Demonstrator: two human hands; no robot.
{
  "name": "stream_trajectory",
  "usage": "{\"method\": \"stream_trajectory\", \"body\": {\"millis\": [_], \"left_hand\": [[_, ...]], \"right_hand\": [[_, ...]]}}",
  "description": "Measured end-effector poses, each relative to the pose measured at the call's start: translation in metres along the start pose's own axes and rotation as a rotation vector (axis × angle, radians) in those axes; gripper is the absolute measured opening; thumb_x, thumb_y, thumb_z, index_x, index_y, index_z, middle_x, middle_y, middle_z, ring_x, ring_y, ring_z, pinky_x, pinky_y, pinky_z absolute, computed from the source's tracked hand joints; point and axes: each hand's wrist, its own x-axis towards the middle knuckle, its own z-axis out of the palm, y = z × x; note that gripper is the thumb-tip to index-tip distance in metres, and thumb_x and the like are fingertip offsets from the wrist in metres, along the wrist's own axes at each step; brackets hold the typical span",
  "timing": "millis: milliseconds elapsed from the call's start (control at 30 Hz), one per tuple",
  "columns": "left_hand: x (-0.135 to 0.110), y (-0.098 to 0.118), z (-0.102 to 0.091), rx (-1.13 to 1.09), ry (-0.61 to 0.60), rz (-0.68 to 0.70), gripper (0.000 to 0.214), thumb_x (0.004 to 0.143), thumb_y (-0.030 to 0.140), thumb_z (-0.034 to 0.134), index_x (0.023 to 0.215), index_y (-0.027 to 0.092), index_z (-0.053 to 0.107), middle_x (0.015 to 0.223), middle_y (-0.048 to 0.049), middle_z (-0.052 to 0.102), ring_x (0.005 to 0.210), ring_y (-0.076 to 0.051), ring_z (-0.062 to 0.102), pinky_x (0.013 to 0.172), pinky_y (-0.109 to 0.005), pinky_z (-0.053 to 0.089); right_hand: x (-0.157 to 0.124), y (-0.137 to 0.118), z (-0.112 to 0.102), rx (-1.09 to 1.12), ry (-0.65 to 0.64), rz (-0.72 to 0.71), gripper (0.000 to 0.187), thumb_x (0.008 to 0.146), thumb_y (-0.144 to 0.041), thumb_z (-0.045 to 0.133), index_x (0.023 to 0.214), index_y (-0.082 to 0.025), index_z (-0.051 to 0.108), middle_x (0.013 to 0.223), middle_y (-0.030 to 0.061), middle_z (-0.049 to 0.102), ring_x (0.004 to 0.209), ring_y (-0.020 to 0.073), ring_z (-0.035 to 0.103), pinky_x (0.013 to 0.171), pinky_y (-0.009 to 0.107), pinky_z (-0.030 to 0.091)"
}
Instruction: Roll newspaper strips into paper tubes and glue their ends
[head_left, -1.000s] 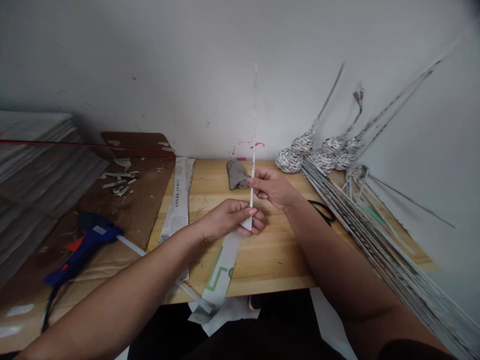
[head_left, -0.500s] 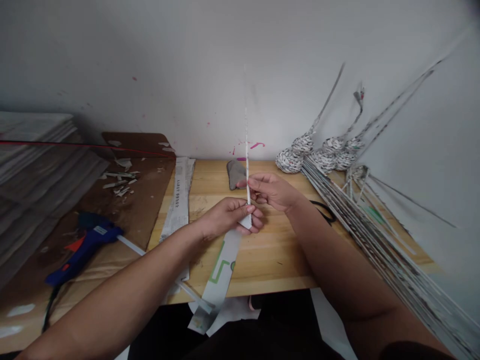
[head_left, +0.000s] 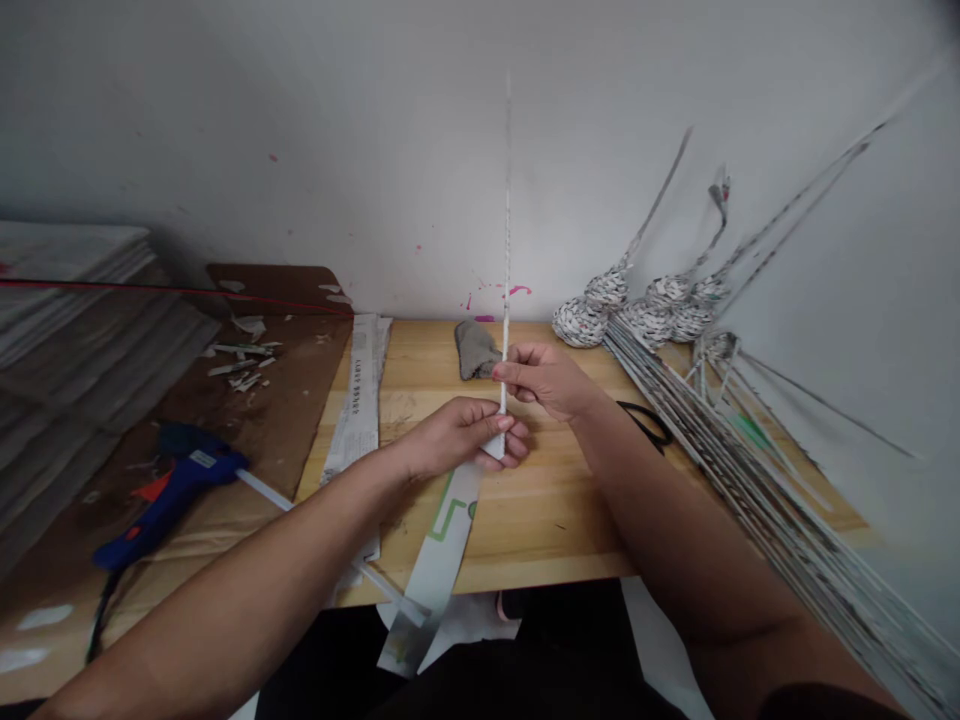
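A thin rolled paper tube (head_left: 507, 250) stands nearly upright between my hands, above the wooden table (head_left: 555, 520). My left hand (head_left: 480, 435) pinches its lower end, where a flat paper strip (head_left: 442, 550) with green print trails down past the table's front edge. Higher on the tube, my right hand (head_left: 536, 378) closes thumb and fingers around it. Just behind the tube lies a grey cloth (head_left: 474, 350), partly covered by my right fingertips.
At left are a blue glue gun (head_left: 169, 505) with a white glue stick, paper scraps (head_left: 244, 370) and a newspaper stack (head_left: 67, 300). Newspaper strips (head_left: 360, 400) lie beside my left arm. At right are woven paper gourds (head_left: 581, 320), black-handled scissors (head_left: 649, 425) and many paper tubes (head_left: 720, 450).
The paper tube has shifted slightly right and its tip reaches higher against the wall. Both hands keep their hold on it, with the right hand almost in the same place.
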Motion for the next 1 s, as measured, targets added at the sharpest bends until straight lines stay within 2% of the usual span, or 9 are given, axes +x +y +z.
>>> {"method": "stream_trajectory", "body": {"millis": [100,233,433,533,600,700,767,900,1000], "left_hand": [[0.0002,-0.0002,0.0001,0.010,0.008,-0.011,0.037,0.089,0.049,0.060,0.101,0.015,0.068,0.097,-0.0120,0.074,0.087,-0.019,0.070,0.076,-0.033,0.054],[0.0005,-0.0007,0.0000,0.000,0.017,0.001,0.036,0.089,0.049,0.060,0.100,0.015,0.068,0.097,-0.0115,0.074,0.086,-0.019,0.070,0.076,-0.034,0.054],[0.0000,-0.0021,0.0007,0.011,-0.017,0.004,0.035,0.090,0.047,0.059,0.101,0.016,0.069,0.098,-0.0113,0.074,0.088,-0.019,0.069,0.078,-0.034,0.053],[0.0001,-0.0013,0.0004,-0.001,-0.002,-0.007,0.036,0.090,0.049,0.059,0.101,0.015,0.069,0.098,-0.0112,0.074,0.087,-0.018,0.069,0.077,-0.032,0.053],[0.0000,-0.0003,0.0006,-0.002,0.005,-0.008,0.037,0.089,0.050,0.061,0.100,0.015,0.069,0.098,-0.0116,0.073,0.087,-0.019,0.069,0.077,-0.032,0.053],[-0.0004,0.0004,0.0011,0.015,-0.008,-0.011,0.037,0.089,0.050,0.061,0.101,0.015,0.069,0.099,-0.0120,0.073,0.089,-0.019,0.069,0.078,-0.033,0.053],[-0.0005,0.0001,0.0009,0.020,-0.010,-0.010,0.036,0.090,0.049,0.059,0.101,0.016,0.069,0.100,-0.0116,0.073,0.090,-0.019,0.069,0.079,-0.033,0.053],[-0.0003,-0.0008,0.0005,0.020,0.001,0.004,0.034,0.092,0.047,0.057,0.100,0.016,0.068,0.098,-0.0104,0.073,0.089,-0.018,0.069,0.078,-0.033,0.053],[0.0001,-0.0014,0.0007,0.050,-0.009,0.011,0.033,0.093,0.044,0.056,0.101,0.015,0.068,0.099,-0.0117,0.073,0.091,-0.019,0.069,0.077,-0.033,0.053]], "right_hand": [[-0.0007,-0.0017,0.0002,-0.020,0.058,-0.036,0.034,0.070,-0.045,0.081,0.068,-0.014,0.065,0.054,-0.0050,0.050,0.047,0.0045,0.039,0.040,0.018,0.024],[-0.0023,-0.0032,-0.0046,-0.067,-0.155,0.015,0.036,0.080,-0.048,0.072,0.090,-0.013,0.073,0.063,-0.0003,0.058,0.054,0.0071,0.046,0.043,0.019,0.028],[-0.0015,-0.0021,-0.0037,-0.002,0.004,-0.006,0.033,0.069,-0.043,0.082,0.071,-0.014,0.067,0.054,-0.0040,0.051,0.048,0.0052,0.039,0.040,0.018,0.021],[-0.0026,-0.0028,-0.0052,-0.036,-0.121,0.028,0.034,0.077,-0.046,0.074,0.087,-0.013,0.072,0.060,-0.0014,0.056,0.053,0.0069,0.045,0.042,0.018,0.026],[-0.0030,-0.0026,-0.0060,-0.056,-0.170,0.035,0.032,0.078,-0.043,0.075,0.088,-0.013,0.072,0.061,-0.0016,0.057,0.053,0.0068,0.045,0.044,0.019,0.028],[-0.0024,-0.0018,-0.0057,-0.032,-0.058,-0.016,0.031,0.069,-0.039,0.083,0.068,-0.015,0.064,0.056,-0.0048,0.051,0.050,0.0052,0.041,0.043,0.018,0.026],[-0.0024,-0.0023,-0.0057,-0.023,-0.011,-0.029,0.032,0.069,-0.041,0.082,0.068,-0.015,0.064,0.057,-0.0045,0.051,0.051,0.0057,0.042,0.043,0.018,0.026],[-0.0036,-0.0046,-0.0066,-0.092,-0.163,0.017,0.033,0.079,-0.044,0.073,0.090,-0.014,0.072,0.063,-0.0004,0.058,0.056,0.0080,0.048,0.045,0.019,0.029],[-0.0032,-0.0043,-0.0057,-0.102,-0.087,-0.033,0.028,0.073,-0.040,0.080,0.073,-0.014,0.068,0.058,-0.0034,0.054,0.052,0.0062,0.042,0.044,0.019,0.028]]}}
